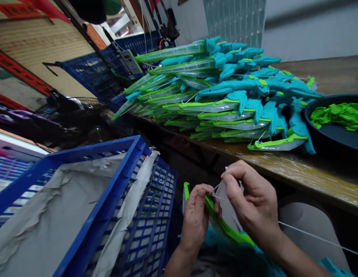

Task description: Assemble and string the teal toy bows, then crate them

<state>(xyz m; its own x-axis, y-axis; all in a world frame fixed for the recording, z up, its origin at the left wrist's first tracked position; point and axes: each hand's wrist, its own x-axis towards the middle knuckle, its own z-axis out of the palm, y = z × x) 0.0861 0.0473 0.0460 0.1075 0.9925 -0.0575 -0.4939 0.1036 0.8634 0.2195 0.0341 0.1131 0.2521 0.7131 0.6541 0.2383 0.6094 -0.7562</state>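
Low in front of me is a toy bow with a bright green limb (pixel 225 227) and teal plastic parts below it. My left hand (pixel 196 215) is closed around the limb near its upper end, thumb on top. Between the thumb and bent fingers of my right hand (pixel 251 202) is a thin white string (pixel 218 186), which runs down to the limb beside my left fingers. A length of white string also stretches off to the lower right, behind my right wrist. The lower part of the bow is partly hidden by my right forearm.
Many similar green and teal toy bows (pixel 225 104) lie piled on a wooden bench (pixel 288 165). A black basin (pixel 326 132) with green pieces (pixel 337 115) stands at the right. To the left is a blue plastic crate (pixel 104 200) lined with grey-white sheeting.
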